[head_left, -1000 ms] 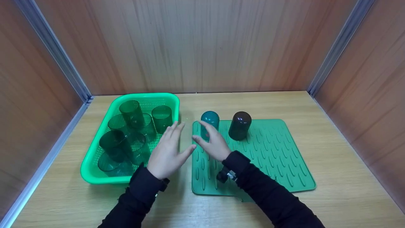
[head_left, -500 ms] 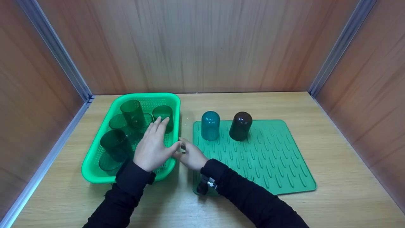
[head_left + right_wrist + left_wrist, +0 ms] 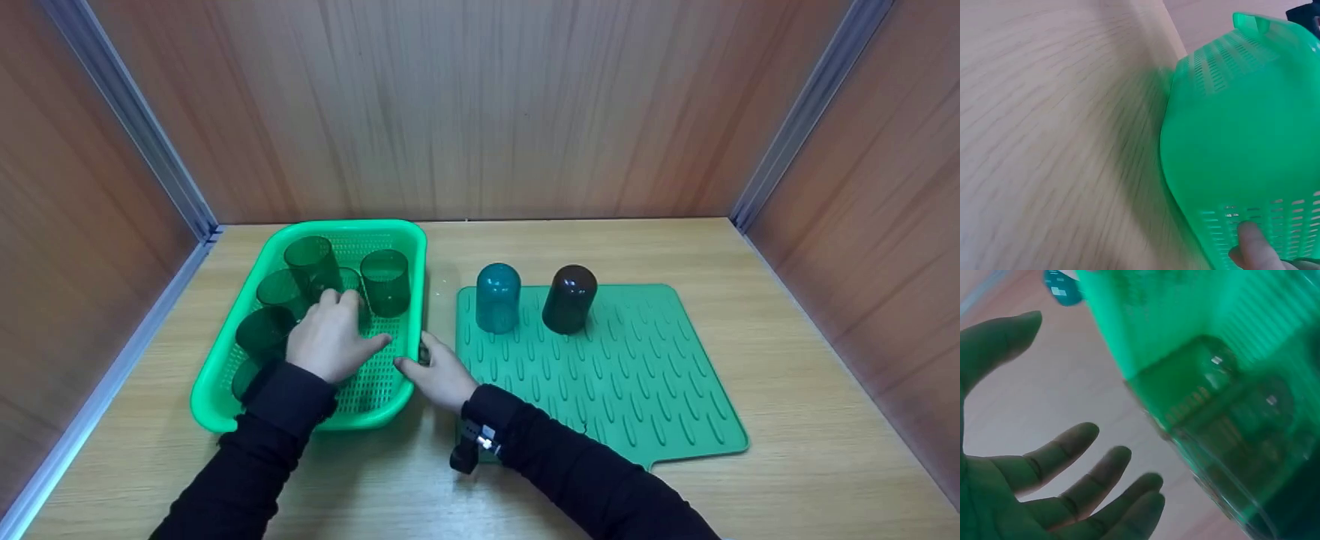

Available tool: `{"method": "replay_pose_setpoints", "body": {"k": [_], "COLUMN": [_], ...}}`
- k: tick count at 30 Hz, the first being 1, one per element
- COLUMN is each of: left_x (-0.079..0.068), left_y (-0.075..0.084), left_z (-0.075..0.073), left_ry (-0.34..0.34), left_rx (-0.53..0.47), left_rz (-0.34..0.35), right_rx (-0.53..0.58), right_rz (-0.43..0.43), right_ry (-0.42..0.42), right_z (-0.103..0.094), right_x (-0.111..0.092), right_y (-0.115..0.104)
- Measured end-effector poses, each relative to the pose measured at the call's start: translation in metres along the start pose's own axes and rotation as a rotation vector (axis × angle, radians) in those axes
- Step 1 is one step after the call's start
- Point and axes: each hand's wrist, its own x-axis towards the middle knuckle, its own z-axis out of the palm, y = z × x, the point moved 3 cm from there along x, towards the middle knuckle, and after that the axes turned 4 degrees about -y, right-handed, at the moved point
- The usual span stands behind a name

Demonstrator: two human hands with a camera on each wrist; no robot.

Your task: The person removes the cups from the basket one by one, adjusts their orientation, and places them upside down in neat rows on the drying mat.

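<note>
My left hand (image 3: pixel 326 341) reaches down into the green plastic basket (image 3: pixel 214 390), its fingers among the dark green tumblers. In the left wrist view, my left hand (image 3: pixel 1044 478) has spread, loosely bent fingers with nothing between them; tumblers (image 3: pixel 1202 377) show beyond. A tumbler (image 3: pixel 385 281) stands right of the fingers, another (image 3: pixel 309 259) leans behind, and one (image 3: pixel 264 330) lies at their left. My right hand (image 3: pixel 442 375) holds the basket's right rim, thumb at the top edge. A finger (image 3: pixel 1255 244) touches the slotted outer wall in the right wrist view.
Right of the basket lies a green drying mat (image 3: pixel 622 375) with raised drops. A blue tumbler (image 3: pixel 498 298) and a dark brown one (image 3: pixel 570 300) stand upside down on its back left part. Wood-grain panels (image 3: pixel 465 112) enclose the tabletop behind and on both sides.
Both hands have moved left from the gap between basket and mat. The left hand has lowered among the tumblers; the right has reached the basket's rim. The two tumblers on the mat stay put.
</note>
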Motion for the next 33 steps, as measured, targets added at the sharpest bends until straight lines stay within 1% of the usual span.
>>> {"method": "replay_pose_setpoints", "body": {"k": [2,6,9,13,16,21,24,27,29,33], "left_x": [0.002,0.005,0.007,0.009,0.01,0.013,0.014,0.014,0.015,0.014], "left_y": [-0.005,-0.014,-0.017,-0.02,-0.022,-0.022,-0.023,-0.024,-0.025,-0.024], "left_z": [0.001,0.004,0.007,0.006,0.004,0.0,-0.001,0.0,0.0,0.0], "left_ry": [-0.038,-0.148,-0.186,-0.178,-0.183,-0.223,-0.252,-0.272,-0.265,-0.226], "left_rx": [0.029,0.062,0.065,0.068,0.065,0.031,0.017,0.016,0.018,0.007], "left_rz": [-0.014,-0.037,-0.039,-0.056,-0.087,-0.106,-0.106,-0.112,-0.117,-0.106], "right_rx": [0.009,0.021,0.029,0.025,0.015,0.03,0.02,0.002,-0.001,-0.001], "right_rz": [0.0,-0.007,-0.01,-0.01,-0.012,-0.023,-0.021,-0.012,-0.012,-0.014], "right_ry": [0.003,0.004,0.01,0.01,0.01,0.013,0.011,0.015,0.018,0.02], "right_z": [0.001,0.001,0.001,0.002,0.001,0.0,0.0,0.0,0.001,0.001], "right_x": [0.0,0.0,0.0,0.0,-0.001,-0.008,-0.013,-0.016,-0.015,-0.01], "right_y": [0.0,0.001,0.002,0.003,0.001,-0.012,-0.022,-0.026,-0.024,-0.012]}}
